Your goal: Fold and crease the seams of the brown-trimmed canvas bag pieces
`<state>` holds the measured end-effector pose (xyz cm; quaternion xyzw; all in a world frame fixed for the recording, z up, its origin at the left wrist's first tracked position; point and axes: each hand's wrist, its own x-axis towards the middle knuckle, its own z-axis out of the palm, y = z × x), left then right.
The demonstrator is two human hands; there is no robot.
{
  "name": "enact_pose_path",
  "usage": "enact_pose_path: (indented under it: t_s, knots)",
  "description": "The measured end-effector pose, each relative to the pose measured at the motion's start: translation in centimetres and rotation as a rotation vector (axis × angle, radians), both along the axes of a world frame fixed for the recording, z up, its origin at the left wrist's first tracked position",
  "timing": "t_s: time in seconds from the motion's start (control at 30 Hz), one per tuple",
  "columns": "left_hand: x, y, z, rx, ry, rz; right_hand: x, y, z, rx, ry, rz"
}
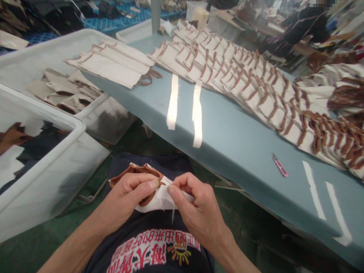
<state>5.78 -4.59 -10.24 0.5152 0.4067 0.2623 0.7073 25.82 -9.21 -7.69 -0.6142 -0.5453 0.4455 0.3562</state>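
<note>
Over my lap I hold a cream fabric piece with brown trim (146, 170), its folded edge facing up. My left hand (138, 191) pinches it near the middle, thumb on top. Close beside it, my right hand (196, 201) has thumb and forefinger closed on a white strip (165, 192) at the piece's right end. Loose threads hang below the strip. What lies under my fingers is partly hidden.
On the blue-grey table (227, 136) lie rows of cream pieces with brown edges (227, 64), white strips (197, 115) and a small pink cutter (280, 165). White plastic bins (82, 131) stand at left. A person (307, 26) is at the far right.
</note>
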Motion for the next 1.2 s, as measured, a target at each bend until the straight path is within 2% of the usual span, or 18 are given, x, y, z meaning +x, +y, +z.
enact_pose_path:
  t_s: [0.13, 0.4, 0.7, 0.9, 1.2]
  knots:
    - [0.3, -0.1, -0.1, 0.033, -0.027, 0.004, -0.4, -0.1, -0.5, 0.044, -0.028, -0.050]
    - [0.7, 0.2, 0.2, 0.090, 0.058, 0.024, -0.9, 0.1, -1.9, 0.151, -0.060, -0.154]
    - [0.5, 0.0, 0.6, 0.145, 0.115, 0.016, -1.6, -0.3, -2.7, 0.267, -0.167, -0.152]
    - [0.7, -0.2, 0.4, 0.173, 0.125, 0.054, -1.9, -0.1, -2.8, 0.342, -0.200, -0.203]
    - [0.4, -0.5, -0.5, 0.132, 0.132, 0.109, -2.5, 0.1, -3.4, 0.320, -0.180, -0.243]
